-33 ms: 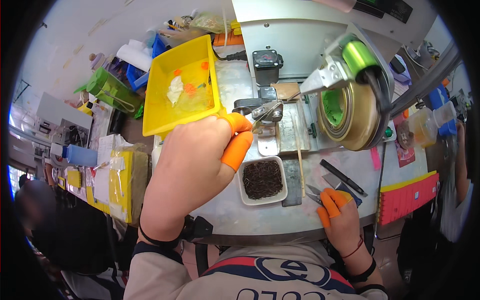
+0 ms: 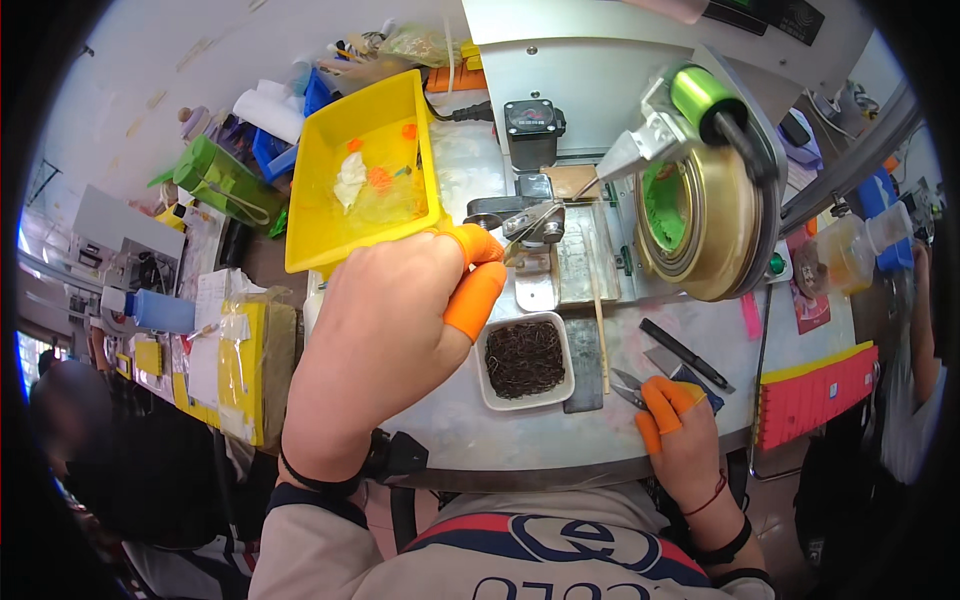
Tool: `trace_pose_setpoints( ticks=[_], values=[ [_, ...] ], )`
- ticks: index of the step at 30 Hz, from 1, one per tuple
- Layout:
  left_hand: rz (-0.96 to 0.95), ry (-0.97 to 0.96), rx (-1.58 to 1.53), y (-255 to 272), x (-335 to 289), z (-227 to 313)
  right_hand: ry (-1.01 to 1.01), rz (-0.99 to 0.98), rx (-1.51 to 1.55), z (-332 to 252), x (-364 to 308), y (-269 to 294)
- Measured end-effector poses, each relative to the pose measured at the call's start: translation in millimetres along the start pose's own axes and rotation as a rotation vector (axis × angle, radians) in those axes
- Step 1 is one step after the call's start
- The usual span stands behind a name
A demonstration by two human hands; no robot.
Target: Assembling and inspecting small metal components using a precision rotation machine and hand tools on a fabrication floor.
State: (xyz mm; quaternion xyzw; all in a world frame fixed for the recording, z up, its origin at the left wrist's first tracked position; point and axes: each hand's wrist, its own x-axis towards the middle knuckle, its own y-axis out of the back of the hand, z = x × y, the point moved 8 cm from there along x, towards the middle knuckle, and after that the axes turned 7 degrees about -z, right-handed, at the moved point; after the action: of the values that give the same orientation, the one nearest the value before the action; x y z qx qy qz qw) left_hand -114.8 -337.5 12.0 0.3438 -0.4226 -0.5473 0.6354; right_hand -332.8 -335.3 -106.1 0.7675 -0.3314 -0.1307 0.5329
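My left hand point(image 2: 385, 325), in orange finger cots, reaches to the small metal clamp head point(image 2: 520, 218) of a bench machine. Thumb and index finger are pinched together beside its round knob; anything between them is too small to make out. My right hand point(image 2: 685, 440), also with orange finger cots, rests low at the table's right, fingers curled around small snips point(image 2: 628, 388) whose metal blades point to the left. Between the hands stands a white square dish point(image 2: 568, 375) with a tangle of thin dark wire pieces point(image 2: 525, 360).
A yellow bin point(image 2: 310, 215) with orange and white scraps stands behind my left hand. The machine carries a large tape-like reel point(image 2: 715, 225) and a green cylinder point(image 2: 705, 100). A black-handled knife point(image 2: 685, 355) and a wooden stick point(image 2: 598, 320) lie nearby. Another person sits far left.
The green cylinder and its metal arm have shifted slightly up and to the left above the reel. Both hands stay almost where they were.
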Motion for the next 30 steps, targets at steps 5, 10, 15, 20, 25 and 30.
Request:
trace_pose_setpoints(
  ticks=[5, 10, 15, 20, 25, 30],
  values=[
    [-0.028, -0.030, 0.002, 3.0, 0.0, 0.5, -0.127, -0.005, 0.111, 10.1, 2.4, 1.4],
    [-0.175, 0.133, -0.061, 3.2, -5.7, -15.8, -0.082, -0.087, 0.203, 8.3, 2.4, 2.9],
    [0.103, -0.085, -0.626, 11.3, 11.6, -16.2, -0.085, -0.026, 0.666, -0.1, 27.8, 2.7],
    [-0.047, -0.212, -1.321, -6.5, 39.7, -16.1, -0.118, -0.184, 0.917, -25.3, 71.7, -2.5],
    [0.001, -0.293, -1.445, -11.0, 42.6, -23.1, -0.075, -0.112, 1.280, -41.9, 95.1, 16.1],
    [0.012, -0.366, -1.409, -13.5, 44.2, -21.9, -0.392, -0.293, 1.842, -35.6, 112.5, -13.8]
  ],
)
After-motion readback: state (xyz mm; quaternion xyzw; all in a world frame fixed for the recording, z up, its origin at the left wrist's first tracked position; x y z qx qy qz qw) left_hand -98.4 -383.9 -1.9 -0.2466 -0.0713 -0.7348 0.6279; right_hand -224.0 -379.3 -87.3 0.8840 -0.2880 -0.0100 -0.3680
